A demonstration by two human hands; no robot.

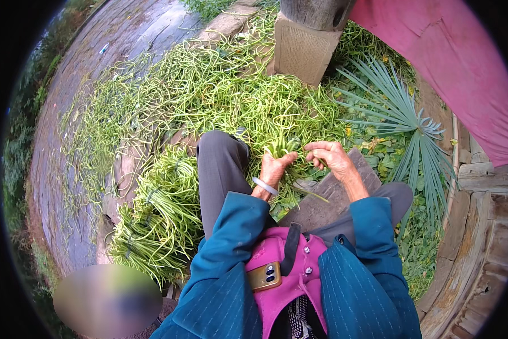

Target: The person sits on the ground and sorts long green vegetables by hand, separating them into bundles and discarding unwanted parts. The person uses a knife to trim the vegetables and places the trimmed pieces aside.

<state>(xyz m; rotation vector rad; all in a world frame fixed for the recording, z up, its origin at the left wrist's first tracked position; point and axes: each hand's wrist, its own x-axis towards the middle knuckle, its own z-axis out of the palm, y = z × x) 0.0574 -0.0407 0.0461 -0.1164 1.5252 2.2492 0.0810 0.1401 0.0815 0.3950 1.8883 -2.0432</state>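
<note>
My left hand (274, 169), with a pale bangle at its wrist, grips a small bunch of green plant stems (282, 147) in front of my knees. The cut-looking ends point up and away from me, and loose strands hang below the fist. Just to its right is my right hand (328, 156), its fingers curled and seeming to pinch a thin green strand that they mostly hide. Past both hands spreads a large heap of loose long stems (237, 97). Tied bundles of stems (160, 216) lie piled left of my left knee, dark bands around them.
A stone slab (321, 199) lies between my legs. A cut fan palm leaf (406, 123) rests on leafy greens (376, 156) at right. A wooden post on a stone base (302, 51) stands ahead. Pink cloth (453, 63) hangs at upper right, above wooden boards (470, 237).
</note>
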